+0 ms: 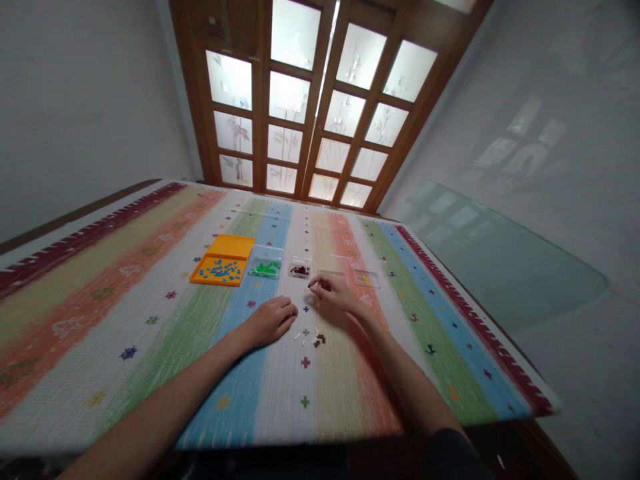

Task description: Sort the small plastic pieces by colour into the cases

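My right hand hovers just in front of the small clear box of dark brown pieces. Its thumb and index finger pinch a small dark brown piece, barely visible at the fingertips. To the left, my left hand rests on the tablecloth with its fingers curled in; nothing shows in them. Between my forearms lie a small pile of brown pieces and several cream pieces, loose on the cloth.
An open orange case with blue pieces stands at the left. Beside it is a clear box of green pieces. Farther right stands a clear box with yellow pieces. A striped tablecloth covers the table; wood-framed glass doors are behind.
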The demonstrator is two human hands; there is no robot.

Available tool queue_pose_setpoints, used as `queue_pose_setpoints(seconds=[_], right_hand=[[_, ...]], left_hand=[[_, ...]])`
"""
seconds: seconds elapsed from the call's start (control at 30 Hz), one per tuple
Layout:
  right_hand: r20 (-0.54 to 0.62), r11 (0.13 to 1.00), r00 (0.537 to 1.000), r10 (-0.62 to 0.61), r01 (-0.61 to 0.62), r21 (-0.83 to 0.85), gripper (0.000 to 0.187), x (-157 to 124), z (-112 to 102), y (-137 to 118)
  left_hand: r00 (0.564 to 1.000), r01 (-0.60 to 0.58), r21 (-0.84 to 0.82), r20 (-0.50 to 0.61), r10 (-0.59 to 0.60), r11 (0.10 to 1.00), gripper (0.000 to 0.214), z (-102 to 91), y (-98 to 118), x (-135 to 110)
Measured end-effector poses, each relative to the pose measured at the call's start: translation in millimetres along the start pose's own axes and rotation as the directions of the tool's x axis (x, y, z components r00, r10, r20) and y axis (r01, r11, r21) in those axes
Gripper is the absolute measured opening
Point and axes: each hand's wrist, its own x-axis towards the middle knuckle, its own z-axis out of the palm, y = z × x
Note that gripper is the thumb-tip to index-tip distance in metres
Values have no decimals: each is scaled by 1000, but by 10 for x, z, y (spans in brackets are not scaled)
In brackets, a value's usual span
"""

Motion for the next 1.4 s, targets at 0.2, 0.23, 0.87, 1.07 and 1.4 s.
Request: queue_pose_setpoints(seconds=[0.2, 0.23, 0.87, 1.07, 1.4], right_hand=[[-170, 944, 985, 15, -70, -323, 18, 456, 199, -104], [-182, 929, 983, 22, -87, -361, 19, 495, 238, -117], [218, 1000, 976, -6, 9, -14, 24, -692, -54, 49], [160, 992, 983, 92, -104, 68, 19, -969, 120, -30], [124, 994, 988, 92, -97, 40, 18, -977, 168, -27]], left_hand=[[1000, 2, 4, -7, -2, 1000, 19, 8, -2, -4], [1000, 1, 5, -6, -1, 1000, 19, 12, -6, -5], [1000, 13, -34, -1, -14, 999, 22, 10, -9, 2], [1000, 12, -27, -4, -12, 1000, 20, 26, -34, 0], [1000, 6, 6, 3, -6, 1000, 21, 21, -34, 2]])
